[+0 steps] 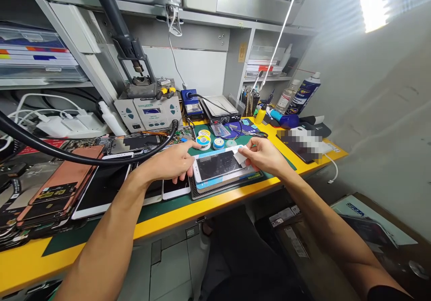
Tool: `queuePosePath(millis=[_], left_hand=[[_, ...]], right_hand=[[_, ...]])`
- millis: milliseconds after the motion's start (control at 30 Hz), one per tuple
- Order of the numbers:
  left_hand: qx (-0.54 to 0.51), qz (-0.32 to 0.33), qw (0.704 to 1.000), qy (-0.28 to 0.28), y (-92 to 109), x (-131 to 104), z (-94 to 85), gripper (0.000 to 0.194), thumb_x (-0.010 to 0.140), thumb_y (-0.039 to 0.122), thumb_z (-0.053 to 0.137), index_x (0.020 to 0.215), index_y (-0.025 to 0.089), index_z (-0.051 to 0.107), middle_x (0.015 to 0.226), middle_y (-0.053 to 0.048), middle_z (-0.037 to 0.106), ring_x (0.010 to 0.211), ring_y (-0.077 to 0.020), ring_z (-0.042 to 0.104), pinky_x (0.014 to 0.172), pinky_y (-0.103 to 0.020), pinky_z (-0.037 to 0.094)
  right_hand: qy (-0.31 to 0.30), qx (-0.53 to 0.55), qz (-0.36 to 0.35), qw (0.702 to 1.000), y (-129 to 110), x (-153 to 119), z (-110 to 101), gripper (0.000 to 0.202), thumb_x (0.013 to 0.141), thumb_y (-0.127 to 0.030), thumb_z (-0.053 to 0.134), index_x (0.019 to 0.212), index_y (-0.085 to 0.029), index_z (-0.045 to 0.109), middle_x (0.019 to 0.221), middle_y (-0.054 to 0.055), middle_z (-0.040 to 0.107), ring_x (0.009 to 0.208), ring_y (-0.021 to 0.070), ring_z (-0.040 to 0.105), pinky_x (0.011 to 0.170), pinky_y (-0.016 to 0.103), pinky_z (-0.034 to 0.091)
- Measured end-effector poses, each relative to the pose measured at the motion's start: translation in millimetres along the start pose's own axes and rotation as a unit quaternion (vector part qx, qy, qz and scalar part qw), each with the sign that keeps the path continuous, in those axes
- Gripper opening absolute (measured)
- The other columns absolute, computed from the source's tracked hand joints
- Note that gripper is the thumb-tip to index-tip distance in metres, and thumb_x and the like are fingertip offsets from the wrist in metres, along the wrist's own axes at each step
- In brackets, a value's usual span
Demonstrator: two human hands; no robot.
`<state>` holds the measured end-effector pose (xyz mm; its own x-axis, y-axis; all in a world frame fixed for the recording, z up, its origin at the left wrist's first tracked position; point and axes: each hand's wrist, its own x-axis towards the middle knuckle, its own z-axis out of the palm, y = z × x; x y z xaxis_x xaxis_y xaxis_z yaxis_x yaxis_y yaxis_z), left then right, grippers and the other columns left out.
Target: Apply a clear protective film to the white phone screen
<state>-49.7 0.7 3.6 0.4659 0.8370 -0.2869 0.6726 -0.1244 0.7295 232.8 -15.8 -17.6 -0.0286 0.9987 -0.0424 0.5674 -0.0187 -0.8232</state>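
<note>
A white-framed phone [215,165] with a dark screen lies on a light blue and silver block, which rests on a black perforated base [215,190] near the table's front edge. My right hand [264,156] pinches a small white piece [240,157] against the right end of the screen. At the phone's left end is my left hand [171,161], index finger extended toward the spools and the other fingers curled, with nothing visible in it. Just behind the phone sit a white-and-blue spool [203,141] and a blue spool [218,143].
Several phones [104,185] and a copper-coloured phone part [67,179] cover the left side. A black hose [101,161] arches over them. Behind stand a grey rework station [151,112] and a blue soldering unit [191,103]. Bottles and a spray can [304,93] stand back right.
</note>
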Motion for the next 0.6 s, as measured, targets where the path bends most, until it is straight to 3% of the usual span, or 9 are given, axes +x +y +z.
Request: queuePosePath(millis=[267,600], left_hand=[[0.007,-0.004,1.0,0.003,-2,1,2.2,0.067,0.084,0.023,0.05,0.149,0.02,0.039,0.071,0.0,0.071,0.048,-0.0152,0.061,0.04,-0.021,0.046],[0.016,0.001,1.0,0.003,-1,1,2.1,0.066,0.081,0.021,0.05,0.147,0.02,0.042,0.071,0.0,0.07,0.048,-0.0158,0.061,0.04,-0.022,0.046]], right_hand=[[0.003,-0.027,-0.01,1.0,-17,-6,13,0.028,0.092,-0.037,0.061,0.077,-0.025,0.041,0.054,-0.001,0.069,0.036,0.0146,0.056,0.039,0.026,0.04],[-0.04,-0.004,-0.026,0.999,-26,0,32,0.024,0.091,-0.034,0.058,0.077,-0.025,0.041,0.056,0.0,0.07,0.038,0.0178,0.063,0.04,0.026,0.043]])
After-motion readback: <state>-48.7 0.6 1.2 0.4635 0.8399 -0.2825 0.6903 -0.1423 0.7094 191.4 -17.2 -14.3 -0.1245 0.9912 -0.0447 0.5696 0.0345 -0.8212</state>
